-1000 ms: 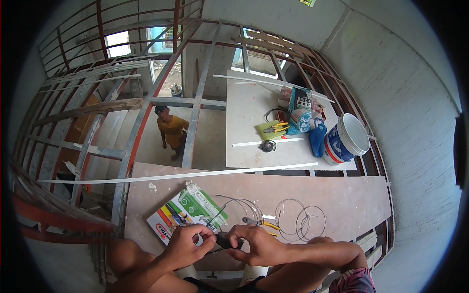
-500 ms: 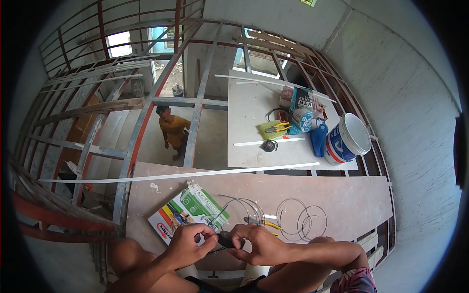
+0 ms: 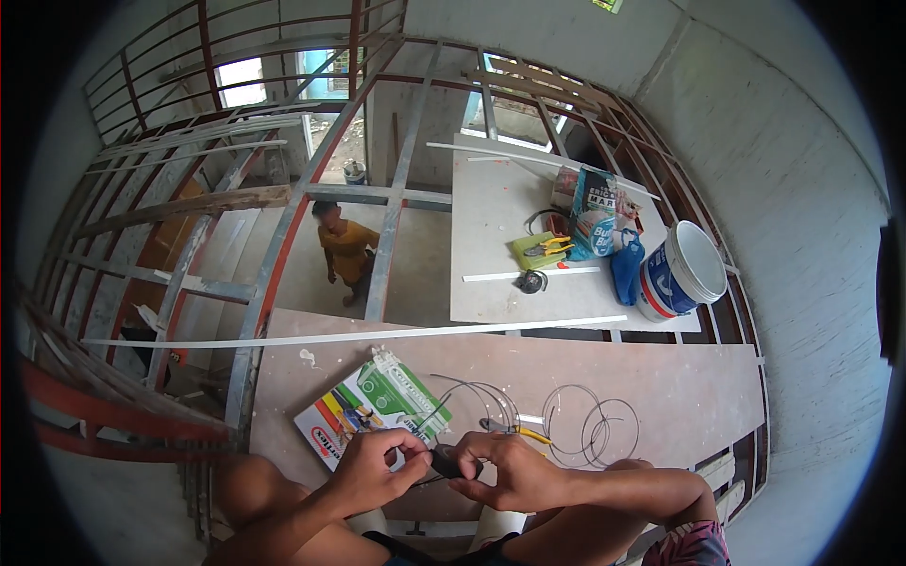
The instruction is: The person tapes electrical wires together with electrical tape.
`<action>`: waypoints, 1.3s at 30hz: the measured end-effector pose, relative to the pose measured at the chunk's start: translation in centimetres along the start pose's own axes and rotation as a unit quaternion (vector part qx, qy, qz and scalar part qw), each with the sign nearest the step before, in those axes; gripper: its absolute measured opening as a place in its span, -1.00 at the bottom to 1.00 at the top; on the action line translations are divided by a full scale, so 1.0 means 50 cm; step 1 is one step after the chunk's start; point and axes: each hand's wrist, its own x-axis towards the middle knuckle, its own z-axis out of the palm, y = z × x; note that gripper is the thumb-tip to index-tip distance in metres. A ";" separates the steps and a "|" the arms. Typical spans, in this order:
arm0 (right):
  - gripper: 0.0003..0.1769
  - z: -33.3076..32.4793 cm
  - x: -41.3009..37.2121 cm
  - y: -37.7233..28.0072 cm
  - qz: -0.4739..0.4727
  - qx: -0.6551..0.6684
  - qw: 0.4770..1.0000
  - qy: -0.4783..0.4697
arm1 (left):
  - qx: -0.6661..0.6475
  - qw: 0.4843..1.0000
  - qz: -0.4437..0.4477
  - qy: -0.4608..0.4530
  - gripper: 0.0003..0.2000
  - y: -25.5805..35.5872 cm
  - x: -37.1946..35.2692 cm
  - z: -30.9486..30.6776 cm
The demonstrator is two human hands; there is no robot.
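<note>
My left hand (image 3: pixel 382 467) is closed in a pinch over the low board, thumb against the fingertips. A thin grey wire (image 3: pixel 440 407) runs down towards these fingertips; the exact point of grip is hidden. My right hand (image 3: pixel 514 469) is closed around a small black roll (image 3: pixel 443 462) that looks like electrical tape, close beside the left fingertips. Behind the left hand lies a green and white box (image 3: pixel 385 394) with a white plastic strip on top. Yellow-handled pliers (image 3: pixel 533 434) lie just beyond the right hand, near loose wire coils (image 3: pixel 596 429).
A long white strip (image 3: pixel 359 337) crosses the brown board (image 3: pixel 679 377). The pale board (image 3: pixel 491 217) beyond carries a bucket (image 3: pixel 681 274), bags (image 3: pixel 595 222), more pliers (image 3: pixel 549 247) and a black roll (image 3: pixel 533 281). Openings between metal beams (image 3: pixel 385 255) show a person (image 3: pixel 347 250) below.
The whole view has shifted slightly to the right. Both hands keep nearly the same closed pose around the black roll. The person below has turned their head.
</note>
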 end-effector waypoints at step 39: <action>-0.62 -0.276 -0.046 0.097 0.046 0.137 0.899 0.414 | -0.054 0.995 0.067 0.047 -0.79 -0.035 0.003 0.005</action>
